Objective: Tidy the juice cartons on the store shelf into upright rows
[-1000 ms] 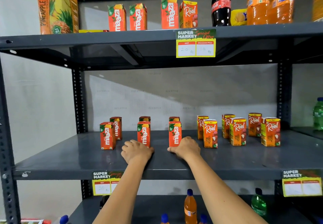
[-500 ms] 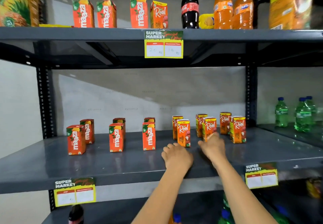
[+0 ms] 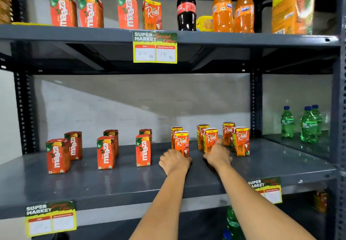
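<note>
On the grey middle shelf (image 3: 112, 183) two rows of small cartons stand upright. Red Maaza cartons (image 3: 105, 152) fill the left half, three in front and three behind. Orange Real cartons (image 3: 241, 141) stand in pairs on the right half. My left hand (image 3: 175, 160) curls around the base of the leftmost front Real carton (image 3: 181, 143). My right hand (image 3: 218, 154) wraps the lower part of the middle front Real carton (image 3: 210, 138) and hides its base.
The upper shelf (image 3: 74, 33) holds more Maaza and Real cartons, a cola bottle (image 3: 186, 5), two Fanta bottles (image 3: 222, 7) and a price tag (image 3: 155, 47). Green bottles (image 3: 309, 125) stand past the upright post (image 3: 255, 104). Bottles sit on the shelf below (image 3: 232, 221).
Both hands left the Maaza cartons and moved right along the shelf to the Real cartons. The view shifted right with them.
</note>
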